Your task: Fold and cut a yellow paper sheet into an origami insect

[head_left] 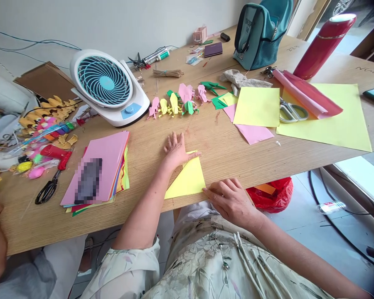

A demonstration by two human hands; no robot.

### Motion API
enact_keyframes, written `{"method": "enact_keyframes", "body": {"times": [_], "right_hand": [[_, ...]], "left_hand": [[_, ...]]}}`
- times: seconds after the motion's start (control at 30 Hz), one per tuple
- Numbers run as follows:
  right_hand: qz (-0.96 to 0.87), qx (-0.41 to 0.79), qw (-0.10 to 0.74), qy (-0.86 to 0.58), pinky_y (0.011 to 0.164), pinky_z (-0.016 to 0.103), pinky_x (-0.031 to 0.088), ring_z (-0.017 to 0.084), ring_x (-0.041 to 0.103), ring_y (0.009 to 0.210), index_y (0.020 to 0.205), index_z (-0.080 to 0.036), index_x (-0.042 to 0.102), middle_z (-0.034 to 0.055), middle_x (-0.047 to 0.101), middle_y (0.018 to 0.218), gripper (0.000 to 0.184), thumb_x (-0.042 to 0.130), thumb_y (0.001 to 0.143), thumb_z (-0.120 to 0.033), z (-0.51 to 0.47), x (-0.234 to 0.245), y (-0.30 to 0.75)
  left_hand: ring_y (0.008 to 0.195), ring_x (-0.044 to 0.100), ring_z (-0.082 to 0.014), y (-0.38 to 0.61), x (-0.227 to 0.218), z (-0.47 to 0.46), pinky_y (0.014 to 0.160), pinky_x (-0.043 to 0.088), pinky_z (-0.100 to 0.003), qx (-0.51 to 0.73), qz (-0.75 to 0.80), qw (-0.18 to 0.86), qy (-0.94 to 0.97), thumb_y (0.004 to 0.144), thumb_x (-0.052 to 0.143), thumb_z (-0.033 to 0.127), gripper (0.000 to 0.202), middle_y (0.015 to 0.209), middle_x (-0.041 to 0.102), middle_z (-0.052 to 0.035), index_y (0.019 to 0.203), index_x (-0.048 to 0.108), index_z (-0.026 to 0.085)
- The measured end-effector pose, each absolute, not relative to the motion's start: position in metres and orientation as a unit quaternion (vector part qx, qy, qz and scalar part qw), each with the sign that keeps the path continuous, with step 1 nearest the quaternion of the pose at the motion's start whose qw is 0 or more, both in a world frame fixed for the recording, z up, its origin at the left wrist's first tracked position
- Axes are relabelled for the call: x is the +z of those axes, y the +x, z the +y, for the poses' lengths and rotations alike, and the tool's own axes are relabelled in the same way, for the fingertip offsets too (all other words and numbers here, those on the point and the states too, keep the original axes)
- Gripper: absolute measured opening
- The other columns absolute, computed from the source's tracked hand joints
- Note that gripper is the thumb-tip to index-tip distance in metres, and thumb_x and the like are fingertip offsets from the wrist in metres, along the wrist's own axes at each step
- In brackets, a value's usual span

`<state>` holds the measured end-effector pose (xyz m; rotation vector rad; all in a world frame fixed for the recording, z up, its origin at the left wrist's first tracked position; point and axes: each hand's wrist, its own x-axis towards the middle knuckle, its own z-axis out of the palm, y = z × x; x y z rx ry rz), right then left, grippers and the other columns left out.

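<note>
At the near edge of the bench (143, 153), the right hand (229, 196) had its fingertips pinched together on one corner of the yellow paper (190, 178), a thin, smooth triangle lying flat. With that corner right at the rim, a stray tug could have bent it or skewed the fold. Just beyond, the left hand (176, 151) was spread, its thumb across the triangle's top; had its pressure slackened, the sheet might have slid on the fine-grained surface. To the left lay a pink-topped paper stack (109, 151), edges uneven. Farther back stood sharply creased paper figures (174, 104) beside a rounded fan (107, 85) with curved ribs, whose draught, if running, might have tipped them.
</note>
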<state>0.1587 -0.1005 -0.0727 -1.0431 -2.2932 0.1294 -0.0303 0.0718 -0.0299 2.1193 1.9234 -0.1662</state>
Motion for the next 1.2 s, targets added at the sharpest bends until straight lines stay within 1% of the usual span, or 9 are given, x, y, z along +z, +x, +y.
{"method": "enact_keyframes", "body": {"times": [0.2,0.37,0.63,0.7,0.83,0.9,1.03,1.1,1.2], "right_hand": [[-0.866,0.046,0.300,-0.397,0.079,0.037,0.035,0.021,0.051,0.089,0.119,-0.021,0.063,0.0070,0.065,0.108,0.026,0.057,0.094,-0.019,-0.101,-0.075,0.159],[-0.868,0.045,0.299,-0.393,0.079,0.037,0.034,0.021,0.050,0.089,0.119,-0.021,0.063,0.0072,0.064,0.108,0.026,0.057,0.094,-0.020,-0.101,-0.076,0.159],[-0.870,0.029,0.304,-0.386,0.079,0.038,0.036,0.021,0.052,0.091,0.123,-0.020,0.062,0.0081,0.065,0.111,0.031,0.058,0.093,-0.018,-0.101,-0.077,0.159],[-0.871,0.026,0.305,-0.384,0.080,0.038,0.036,0.021,0.053,0.091,0.125,-0.019,0.061,0.0085,0.065,0.112,0.033,0.058,0.093,-0.018,-0.101,-0.077,0.160],[-0.872,0.030,0.304,-0.383,0.080,0.039,0.038,0.022,0.054,0.093,0.129,-0.020,0.059,0.0085,0.065,0.114,0.036,0.057,0.093,-0.019,-0.101,-0.079,0.160],[-0.871,0.032,0.304,-0.385,0.080,0.039,0.038,0.022,0.054,0.094,0.129,-0.020,0.059,0.0085,0.065,0.114,0.036,0.057,0.093,-0.019,-0.101,-0.079,0.161],[-0.869,0.030,0.304,-0.388,0.080,0.039,0.038,0.021,0.054,0.094,0.125,-0.019,0.062,0.0083,0.066,0.114,0.031,0.057,0.094,-0.020,-0.102,-0.079,0.160],[-0.869,0.028,0.303,-0.390,0.081,0.038,0.038,0.021,0.054,0.095,0.122,-0.019,0.063,0.0082,0.067,0.114,0.028,0.057,0.094,-0.020,-0.102,-0.078,0.159],[-0.870,0.023,0.305,-0.386,0.081,0.038,0.037,0.021,0.054,0.096,0.120,-0.019,0.063,0.0081,0.067,0.113,0.026,0.057,0.094,-0.020,-0.102,-0.079,0.159]], "left_hand": [[0.151,-0.002,-0.0415,-0.028,-0.033,0.075,0.117,0.013,-0.063,-0.044,0.674,0.118,0.728,0.079,0.046,0.079,0.107,0.164,-0.007,-0.0200,0.158,0.008,0.018],[0.151,0.001,-0.0422,-0.027,-0.038,0.073,0.117,0.012,-0.062,-0.029,0.674,0.101,0.732,0.082,0.045,0.077,0.102,0.164,-0.004,-0.0203,0.158,0.009,0.020],[0.151,0.004,-0.0432,-0.027,-0.047,0.067,0.116,0.013,-0.065,0.008,0.665,0.070,0.744,0.087,0.039,0.072,0.085,0.166,-0.002,-0.0155,0.157,0.015,0.029],[0.150,0.004,-0.0437,-0.026,-0.048,0.068,0.115,0.014,-0.066,0.016,0.664,0.064,0.745,0.089,0.039,0.070,0.084,0.166,-0.001,-0.0157,0.157,0.016,0.028],[0.150,0.002,-0.0437,-0.023,-0.035,0.061,0.113,0.015,-0.069,0.028,0.645,0.053,0.762,0.091,0.041,0.064,0.086,0.165,-0.002,-0.0174,0.158,0.012,0.019],[0.152,0.002,-0.0390,-0.020,-0.025,0.046,0.115,0.015,-0.067,0.042,0.616,0.037,0.785,0.097,0.034,0.055,0.073,0.166,0.003,-0.0151,0.158,0.015,0.018],[0.152,0.016,-0.0248,-0.018,-0.016,-0.001,0.122,0.013,-0.049,0.047,0.502,0.027,0.863,0.102,0.025,0.034,0.056,0.163,0.021,-0.0137,0.154,0.025,0.012],[0.152,0.018,-0.0235,-0.020,-0.024,-0.021,0.122,0.017,-0.045,0.020,0.458,0.052,0.887,0.102,0.024,0.030,0.054,0.162,0.025,-0.0131,0.152,0.029,0.011],[0.152,0.016,-0.0234,-0.024,-0.042,-0.034,0.121,0.020,-0.043,0.009,0.455,0.060,0.889,0.102,0.026,0.030,0.058,0.163,0.020,-0.0146,0.154,0.021,0.007]]}}
